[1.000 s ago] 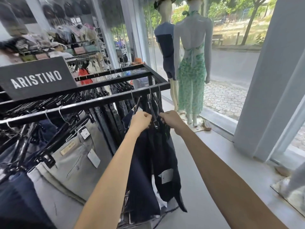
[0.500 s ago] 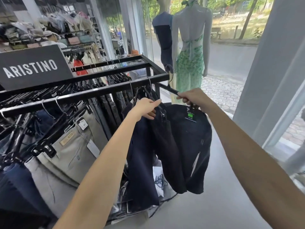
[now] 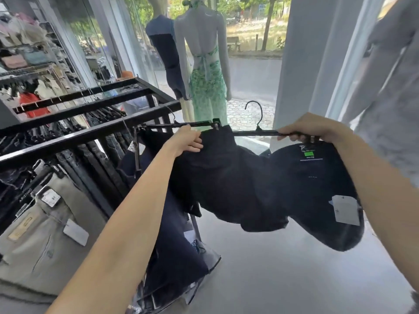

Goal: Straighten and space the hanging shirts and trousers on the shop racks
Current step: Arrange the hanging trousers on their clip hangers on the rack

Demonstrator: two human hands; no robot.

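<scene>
Navy trousers [image 3: 238,184] sag between two hands, held clear of the black rack [image 3: 90,132] on the left. The right hand [image 3: 310,130] curls round the right end of a black hanger [image 3: 260,133], whose hook points up, free of any rail. The left hand [image 3: 186,141] closes on the dark cloth just below a second hanger [image 3: 181,126] beside the rack's end; whether it also grips that bar is hard to tell. A beige pair [image 3: 45,234] hangs on the rack among darker trousers. A mannequin in a green dress [image 3: 208,87] stands at the window behind.
</scene>
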